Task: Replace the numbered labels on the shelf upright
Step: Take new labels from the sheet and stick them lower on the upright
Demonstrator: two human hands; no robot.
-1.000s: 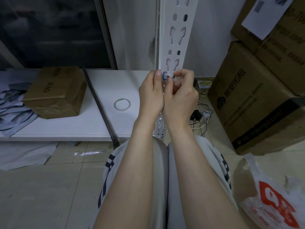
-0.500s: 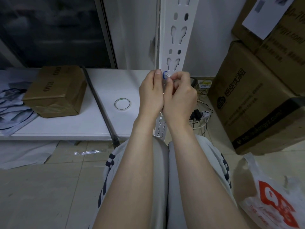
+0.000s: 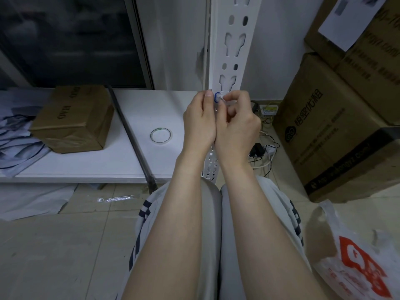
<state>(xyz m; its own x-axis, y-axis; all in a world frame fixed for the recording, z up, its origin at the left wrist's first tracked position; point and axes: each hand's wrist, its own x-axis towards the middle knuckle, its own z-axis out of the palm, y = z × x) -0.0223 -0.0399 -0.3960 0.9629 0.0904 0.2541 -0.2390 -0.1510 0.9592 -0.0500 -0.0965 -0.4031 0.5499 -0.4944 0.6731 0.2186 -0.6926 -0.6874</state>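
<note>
Up against white slotted upright [image 3: 229,68], small blue-edged label [image 3: 217,97] sits between both hands. Right hand [image 3: 237,124] pinching its edge, left hand [image 3: 200,121] curled alongside, grip unclear. Guessing thin, flimsy, sticky; peel from corner, tears easy.

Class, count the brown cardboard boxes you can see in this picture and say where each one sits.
3. One small cardboard box lies on the white shelf board at left; a large box stands on the floor at right; another box is stacked above it. Others may lie beyond the frame.
</note>
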